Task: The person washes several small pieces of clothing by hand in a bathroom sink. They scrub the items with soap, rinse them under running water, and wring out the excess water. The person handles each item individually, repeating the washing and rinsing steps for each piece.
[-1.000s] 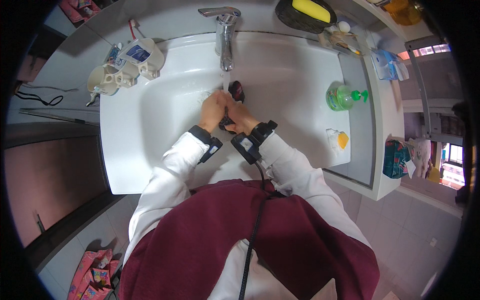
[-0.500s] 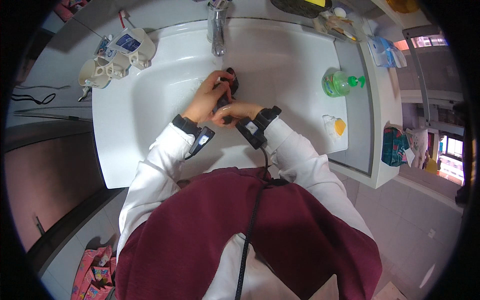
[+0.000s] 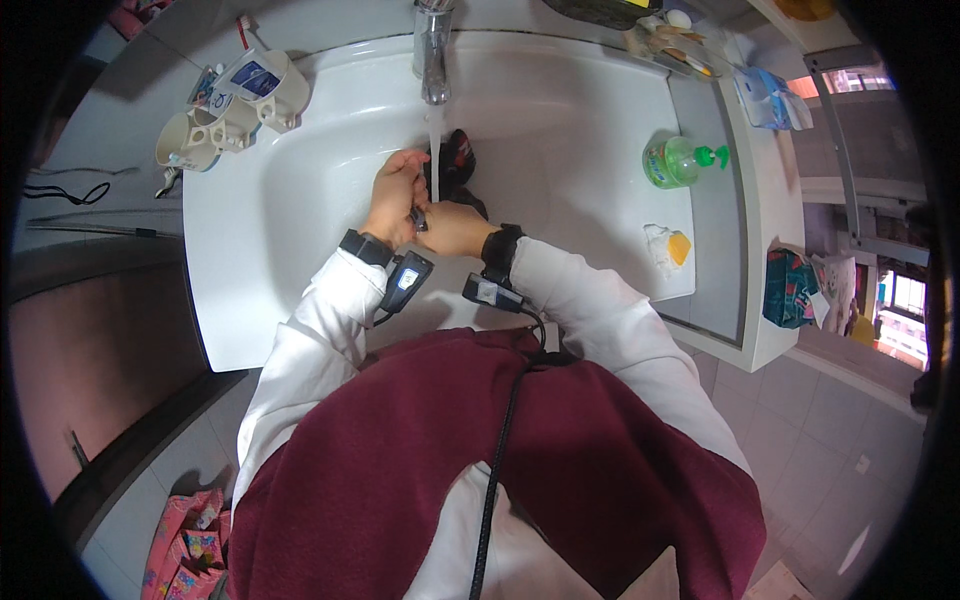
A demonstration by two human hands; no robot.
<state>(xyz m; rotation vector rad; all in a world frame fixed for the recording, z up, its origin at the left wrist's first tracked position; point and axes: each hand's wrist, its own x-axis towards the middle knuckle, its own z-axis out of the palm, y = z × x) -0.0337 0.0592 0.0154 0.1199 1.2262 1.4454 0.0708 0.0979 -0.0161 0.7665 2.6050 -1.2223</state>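
Observation:
A wet black cloth with a red patch [image 3: 459, 160], its kind unclear, is bunched in the white sink [image 3: 560, 140] below the running faucet [image 3: 434, 60]. Water falls from the spout past the cloth's left side onto my hands. My left hand [image 3: 395, 197] is closed, fingers curled, with a dark end of the cloth showing at its palm. Against it from the right lies my right hand [image 3: 455, 229], back up, wrapped on the cloth's lower part; its fingertips are hidden.
On the sink's right ledge stand a green soap pump bottle [image 3: 676, 163] and a torn wrapper with a yellow piece [image 3: 668, 248]. Several cups [image 3: 275, 90], one with a toothpaste tube, stand at the back left. A dark cable [image 3: 510, 420] hangs down my front.
My hands have shifted on the cloth, the left turning its palm inward. More of the cloth shows beyond my right hand. The water stream is now plainly visible.

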